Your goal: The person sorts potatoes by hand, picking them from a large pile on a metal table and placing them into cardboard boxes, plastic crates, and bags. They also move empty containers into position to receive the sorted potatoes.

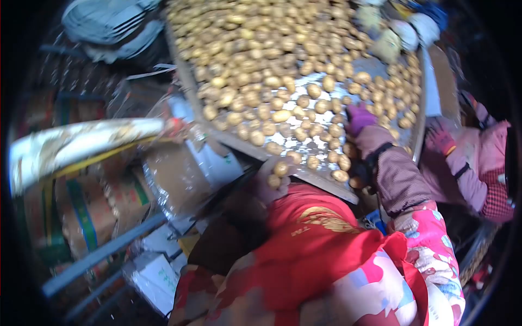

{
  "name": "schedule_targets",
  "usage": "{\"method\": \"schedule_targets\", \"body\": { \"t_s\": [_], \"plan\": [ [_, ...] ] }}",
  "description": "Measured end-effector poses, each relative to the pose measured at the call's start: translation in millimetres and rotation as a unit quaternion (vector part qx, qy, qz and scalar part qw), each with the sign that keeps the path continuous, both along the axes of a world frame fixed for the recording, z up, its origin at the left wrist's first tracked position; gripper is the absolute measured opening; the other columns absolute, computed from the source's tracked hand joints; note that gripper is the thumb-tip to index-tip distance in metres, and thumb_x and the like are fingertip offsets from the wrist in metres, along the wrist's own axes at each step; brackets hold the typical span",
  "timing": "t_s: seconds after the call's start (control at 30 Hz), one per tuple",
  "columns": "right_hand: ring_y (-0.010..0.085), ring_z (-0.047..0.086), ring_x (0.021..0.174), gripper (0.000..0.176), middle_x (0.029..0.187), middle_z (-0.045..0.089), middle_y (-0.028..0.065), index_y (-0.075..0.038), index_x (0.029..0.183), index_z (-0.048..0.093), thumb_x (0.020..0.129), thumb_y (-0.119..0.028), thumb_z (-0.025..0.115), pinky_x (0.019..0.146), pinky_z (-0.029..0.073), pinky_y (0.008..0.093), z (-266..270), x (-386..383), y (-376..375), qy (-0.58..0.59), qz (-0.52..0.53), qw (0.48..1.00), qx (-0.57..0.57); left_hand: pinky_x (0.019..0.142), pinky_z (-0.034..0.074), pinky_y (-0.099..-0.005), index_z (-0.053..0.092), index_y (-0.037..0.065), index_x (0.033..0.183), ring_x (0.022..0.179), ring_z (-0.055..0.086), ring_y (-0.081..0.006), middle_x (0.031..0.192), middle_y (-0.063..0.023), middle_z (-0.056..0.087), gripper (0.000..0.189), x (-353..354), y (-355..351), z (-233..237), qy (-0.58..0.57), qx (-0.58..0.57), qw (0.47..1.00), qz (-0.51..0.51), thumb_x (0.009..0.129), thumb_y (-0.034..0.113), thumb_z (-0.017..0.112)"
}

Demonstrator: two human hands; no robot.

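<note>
Small yellow-brown potatoes [261, 49] are spread over a metal sorting table [375, 66], densely at the far side and more loosely near me. At the table's near edge, my left hand [265, 187] is closed around potatoes [280, 168], with two of them showing in its grip. My right hand [359, 118], in a purple glove, reaches over the table among the loose potatoes. Its fingers stretch forward and touch or hover over them; I see no potato in its grasp. The undersides of those fingers are hidden.
Co-workers stand around the table: a gloved hand [441, 140] at the right, pale gloves [405, 35] at the far right, a light-blue garment [111, 24] at the far left. Printed cartons [84, 209], a plastic-wrapped box [176, 171] and a metal rail [103, 255] lie left.
</note>
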State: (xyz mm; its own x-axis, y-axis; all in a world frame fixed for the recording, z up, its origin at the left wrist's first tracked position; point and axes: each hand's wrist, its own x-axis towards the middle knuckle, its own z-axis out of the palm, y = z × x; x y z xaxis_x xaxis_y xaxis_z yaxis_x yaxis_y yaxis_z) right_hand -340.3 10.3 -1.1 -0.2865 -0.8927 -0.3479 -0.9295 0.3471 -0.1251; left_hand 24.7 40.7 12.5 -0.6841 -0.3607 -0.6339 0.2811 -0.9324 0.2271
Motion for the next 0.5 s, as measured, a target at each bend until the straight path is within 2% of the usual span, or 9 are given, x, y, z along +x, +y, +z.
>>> {"method": "schedule_targets", "body": {
  "t_s": [0.07,0.17,0.2,0.23,0.3,0.33,0.37,0.4,0.5],
  "plan": [
    [0.0438,0.054,0.119,0.041,0.127,0.056,0.0243,-0.015,0.121,0.060,0.083,-0.031,0.067,0.100,0.045,0.0487,9,-8,-11,-0.056,0.017,0.997,0.048,0.054,0.043,-0.0235,0.057,0.014,0.126,0.064,0.054,-0.0102,0.098,-0.0030,0.062,0.038,11,10,-38,-0.035,-0.086,0.994,0.051,0.101,0.042,0.048],
    [0.0428,0.058,0.111,0.031,0.117,0.061,0.0225,-0.008,0.111,0.066,0.081,-0.015,0.068,0.095,0.048,0.0469,-46,-31,12,-0.146,-0.015,0.977,-0.153,0.051,0.043,-0.0242,0.056,0.011,0.128,0.065,0.054,-0.0107,0.107,-0.0086,0.064,0.047,44,-9,33,-0.006,0.094,0.989,0.118,0.100,0.048,0.050],
    [0.0398,0.060,0.110,0.032,0.116,0.062,0.0207,-0.006,0.111,0.066,0.080,-0.012,0.069,0.094,0.049,0.0458,-74,-51,23,-0.101,0.086,0.961,-0.243,0.052,0.043,-0.0238,0.054,0.010,0.132,0.067,0.055,-0.0116,0.111,-0.0100,0.063,0.050,68,-5,32,0.002,0.035,0.989,0.145,0.099,0.048,0.051],
    [0.0351,0.061,0.109,0.030,0.113,0.063,0.0190,-0.004,0.108,0.066,0.079,-0.008,0.069,0.093,0.049,0.0448,-84,-53,39,-0.178,0.035,0.932,-0.313,0.054,0.045,-0.0248,0.054,0.010,0.132,0.070,0.058,-0.0157,0.115,-0.0097,0.062,0.044,97,-3,22,0.066,0.069,0.974,0.207,0.102,0.041,0.048],
    [0.0304,0.061,0.102,0.025,0.108,0.063,0.0157,-0.001,0.105,0.065,0.080,-0.004,0.067,0.092,0.049,0.0394,-50,-39,55,-0.228,0.064,0.900,-0.366,0.060,0.048,-0.0304,0.061,0.009,0.119,0.073,0.061,-0.0206,0.105,-0.0098,0.065,0.032,147,-18,30,-0.198,-0.299,0.904,0.233,0.100,0.032,0.048],
    [0.0285,0.061,0.100,0.024,0.106,0.063,0.0145,-0.002,0.104,0.064,0.080,-0.003,0.066,0.092,0.049,0.0375,-2,-12,63,-0.238,0.094,0.903,-0.346,0.063,0.050,-0.0331,0.064,0.008,0.112,0.075,0.063,-0.0229,0.100,-0.0097,0.066,0.027,172,-30,45,-0.384,-0.476,0.764,0.208,0.099,0.027,0.049],
    [0.0248,0.060,0.099,0.023,0.104,0.062,0.0111,-0.003,0.103,0.063,0.080,-0.003,0.065,0.093,0.047,0.0354,7,3,69,-0.368,0.018,0.880,-0.301,0.069,0.052,-0.0357,0.067,0.008,0.103,0.078,0.065,-0.0249,0.094,-0.0092,0.068,0.024,208,-61,78,-0.530,-0.694,0.483,0.065,0.097,0.023,0.050],
    [0.0227,0.059,0.101,0.023,0.105,0.063,0.0096,-0.003,0.103,0.064,0.080,-0.005,0.064,0.093,0.047,0.0358,0,12,74,-0.428,-0.080,0.867,-0.241,0.071,0.051,-0.0392,0.066,0.008,0.100,0.079,0.065,-0.0255,0.091,-0.0087,0.067,0.021,249,-94,83,-0.599,-0.727,0.332,0.049,0.094,0.022,0.051],
    [0.0238,0.059,0.104,0.027,0.111,0.063,0.0099,-0.005,0.106,0.065,0.080,-0.007,0.066,0.094,0.047,0.0368,29,69,66,-0.431,0.003,0.886,-0.173,0.075,0.048,-0.0498,0.062,0.008,0.092,0.082,0.066,-0.0276,0.083,-0.0073,0.065,0.014,353,-222,109,-0.709,-0.703,-0.041,-0.032,0.086,0.019,0.055]
  ]
}}
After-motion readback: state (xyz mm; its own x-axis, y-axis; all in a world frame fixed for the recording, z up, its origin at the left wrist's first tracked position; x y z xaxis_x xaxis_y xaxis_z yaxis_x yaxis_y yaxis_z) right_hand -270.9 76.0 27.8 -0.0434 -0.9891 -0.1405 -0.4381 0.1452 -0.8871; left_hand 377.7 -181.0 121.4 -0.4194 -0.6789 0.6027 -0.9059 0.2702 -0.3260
